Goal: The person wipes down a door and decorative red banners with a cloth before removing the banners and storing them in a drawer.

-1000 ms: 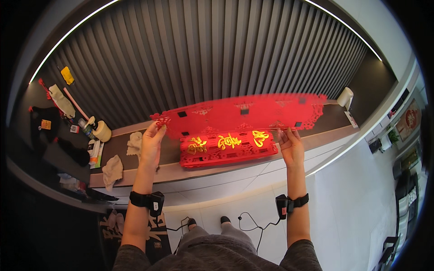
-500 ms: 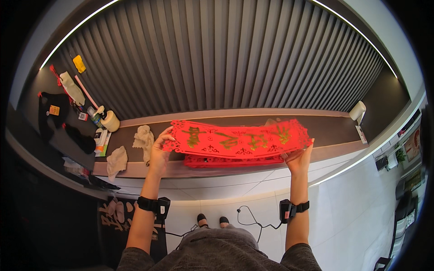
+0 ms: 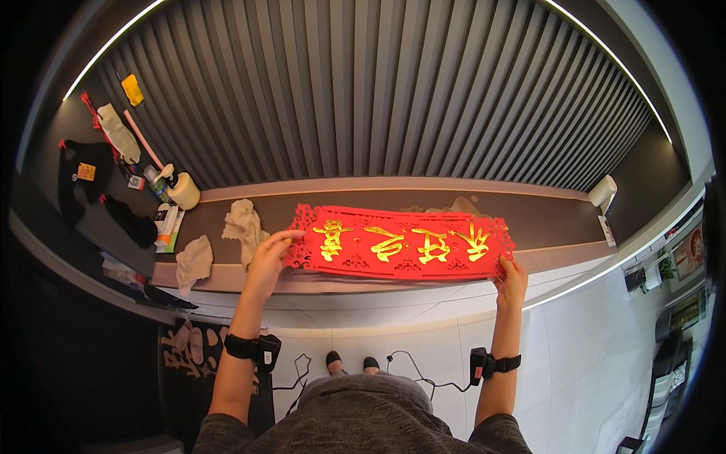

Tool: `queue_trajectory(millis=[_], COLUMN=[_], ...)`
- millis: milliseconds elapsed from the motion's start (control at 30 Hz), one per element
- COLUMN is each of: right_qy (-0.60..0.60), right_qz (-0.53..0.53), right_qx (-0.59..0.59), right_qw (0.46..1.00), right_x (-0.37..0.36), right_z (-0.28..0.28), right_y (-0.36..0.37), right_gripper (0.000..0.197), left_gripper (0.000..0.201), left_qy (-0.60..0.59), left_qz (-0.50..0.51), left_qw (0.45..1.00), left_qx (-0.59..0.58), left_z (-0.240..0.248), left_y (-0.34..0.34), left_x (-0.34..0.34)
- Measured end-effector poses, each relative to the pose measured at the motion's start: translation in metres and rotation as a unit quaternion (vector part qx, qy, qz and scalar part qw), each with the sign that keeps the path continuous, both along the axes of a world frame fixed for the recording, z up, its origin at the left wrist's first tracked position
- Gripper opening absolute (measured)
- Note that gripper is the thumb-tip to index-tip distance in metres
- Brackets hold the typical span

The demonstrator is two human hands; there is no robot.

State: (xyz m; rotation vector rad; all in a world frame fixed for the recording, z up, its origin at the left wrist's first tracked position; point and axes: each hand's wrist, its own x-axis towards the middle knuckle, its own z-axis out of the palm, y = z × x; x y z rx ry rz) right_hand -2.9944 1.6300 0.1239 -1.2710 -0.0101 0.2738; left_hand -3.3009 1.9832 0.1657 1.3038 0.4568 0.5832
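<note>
A long red paper banner point(image 3: 357, 248) with gold characters and lacy cut-out ends lies across the front of the dark bench top. My left hand point(image 3: 268, 263) pinches its left end between thumb and fingers. At the lower right corner, my right hand point(image 3: 511, 284) grips the other end. The banner's gold side faces up and it looks nearly flat. What lies directly beneath it is hidden from view.
Two crumpled pale cloths, one point(image 3: 243, 227) further back and one point(image 3: 195, 261) at the front edge, lie left of the banner. A white pump bottle point(image 3: 184, 192) stands at the bench's left end. A white lamp-like object point(image 3: 603, 191) is at the right end. Cables hang near my wrists.
The banner has come down toward me and tilted so its gold characters catch the light. The red stack seen below it earlier is now covered. Both hands keep their hold.
</note>
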Motion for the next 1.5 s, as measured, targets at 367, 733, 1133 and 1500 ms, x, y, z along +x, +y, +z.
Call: queue_trajectory(millis=[367, 733, 1133, 1500], right_qy=[-0.039, -0.059, -0.597, -0.577], right_qz=[-0.001, 0.016, -0.004, 0.061], right_qx=[0.102, 0.021, -0.509, -0.516], right_qw=[0.994, 0.998, 0.620, 0.630], right_x=[0.009, 0.011, -0.062, -0.043], right_z=[0.005, -0.009, 0.038, -0.005], right_y=[0.006, 0.001, 0.070, 0.075], right_gripper=[0.011, 0.018, 0.052, 0.050], left_gripper=[0.030, 0.031, 0.057, 0.065], left_qy=[-0.004, 0.045, 0.217, 0.364], left_qz=[0.008, 0.015, 0.034, -0.021], left_qw=[1.000, 0.997, 0.701, 0.685], left_qx=[0.025, 0.067, 0.678, 0.631], left_z=[0.012, -0.011, 0.012, -0.015], left_y=[-0.011, -0.001, -0.095, -0.108], left_x=[0.007, 0.011, 0.072, 0.092])
